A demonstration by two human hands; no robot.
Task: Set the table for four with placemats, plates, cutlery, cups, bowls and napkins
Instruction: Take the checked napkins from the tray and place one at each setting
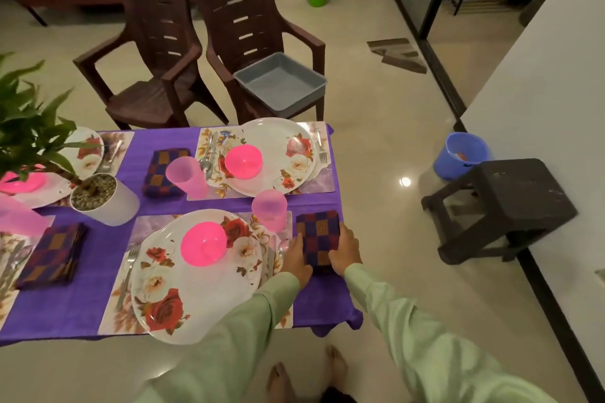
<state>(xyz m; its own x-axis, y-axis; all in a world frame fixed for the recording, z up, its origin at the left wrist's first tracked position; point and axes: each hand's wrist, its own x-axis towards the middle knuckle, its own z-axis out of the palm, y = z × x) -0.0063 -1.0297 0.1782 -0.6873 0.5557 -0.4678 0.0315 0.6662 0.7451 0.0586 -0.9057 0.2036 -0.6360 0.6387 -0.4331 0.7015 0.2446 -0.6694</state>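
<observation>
Head view. The folded checked napkin [319, 239] lies flat on the worktop [327, 301], directly between the two hands, and is touched by both. The left hand [296, 260] is set against its left side and the right hand [346, 249] against its right side, fingers pointing away from the person along the cloth. Whether the fingers pinch the edges or merely press them cannot be told.

The long axis of the napkin runs away from the person, roughly in line with both forearms and with the worktop edge just outside the right hand. Neither hand is nearer, since the two flank it evenly.

A pink cup [269, 208] stands just beyond the left hand, and a flowered plate [203, 294] lies to that hand's outer side.

The napkin is judged to be at or near its place. What remains is judged to be a slight squaring and a release, with both hands drawn straight back along the axis so the folds are not dragged.
</observation>
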